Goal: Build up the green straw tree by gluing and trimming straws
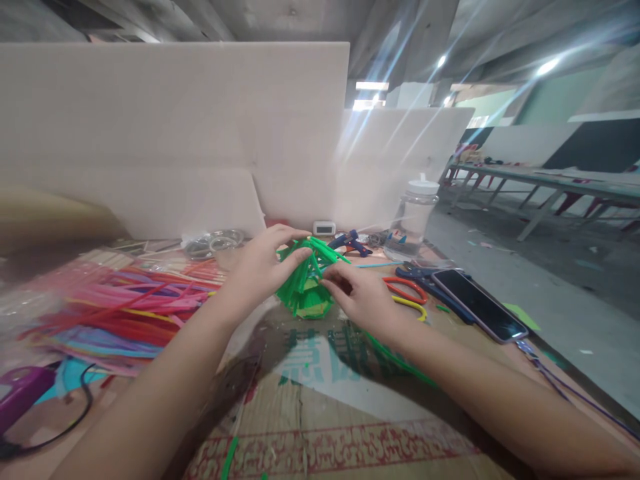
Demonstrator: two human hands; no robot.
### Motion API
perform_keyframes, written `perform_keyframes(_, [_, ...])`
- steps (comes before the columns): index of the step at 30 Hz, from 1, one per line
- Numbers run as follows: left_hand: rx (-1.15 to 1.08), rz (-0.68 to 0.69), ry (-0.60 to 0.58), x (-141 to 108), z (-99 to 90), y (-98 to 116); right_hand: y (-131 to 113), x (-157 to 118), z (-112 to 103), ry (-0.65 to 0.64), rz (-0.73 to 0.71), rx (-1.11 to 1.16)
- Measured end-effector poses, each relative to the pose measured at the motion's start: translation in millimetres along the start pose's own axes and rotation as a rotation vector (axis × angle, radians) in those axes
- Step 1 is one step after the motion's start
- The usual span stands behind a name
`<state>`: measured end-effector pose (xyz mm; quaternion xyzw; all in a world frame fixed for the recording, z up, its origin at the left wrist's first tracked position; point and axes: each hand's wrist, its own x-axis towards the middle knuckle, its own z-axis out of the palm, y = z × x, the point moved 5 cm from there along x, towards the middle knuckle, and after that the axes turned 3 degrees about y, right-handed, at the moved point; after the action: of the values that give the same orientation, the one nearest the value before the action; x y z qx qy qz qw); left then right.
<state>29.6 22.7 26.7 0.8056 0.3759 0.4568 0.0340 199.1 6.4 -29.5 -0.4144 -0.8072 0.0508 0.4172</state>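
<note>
A green craft piece made of many narrow fuzzy strips, like pipe cleaners [303, 293], stands on the table in front of me. It flares out toward its base, where a paler yellow-green part shows. My left hand [273, 260] grips its upper left side, with thumb and fingers closed around the top strips. On the right side, my right hand [357, 293] pinches a green strip between thumb and forefinger. A long green strip [395, 357] trails from beneath my right hand along the forearm. The far side of the craft piece is hidden.
Pink, red and blue strips [145, 307] are heaped at left. Behind are a blue glue gun [354, 241], a small white digital display [324, 229] and a water bottle [413, 220]. A phone [480, 303] with a cable lies right, near the table edge. White panels [170, 133] stand behind.
</note>
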Motion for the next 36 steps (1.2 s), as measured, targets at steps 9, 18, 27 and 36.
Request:
perform_keyframes(9, [0.009,-0.034,0.007,0.1,0.4,-5.1,1.5,11.8,-38.1,0.106,0.045,-0.067])
perform_keyframes(18, [-0.173,-0.177,-0.106,0.4,5.3,-17.1,27.8,21.4,-37.0,-0.107,0.072,0.139])
perform_keyframes(27, [-0.1,-0.158,-0.196,2.0,-0.7,-21.0,43.5,23.9,-31.5,-0.173,0.088,0.056])
perform_keyframes(36, [-0.185,-0.322,-0.213,0.9,-4.5,-19.7,45.1,27.0,-40.9,-0.078,0.246,0.264])
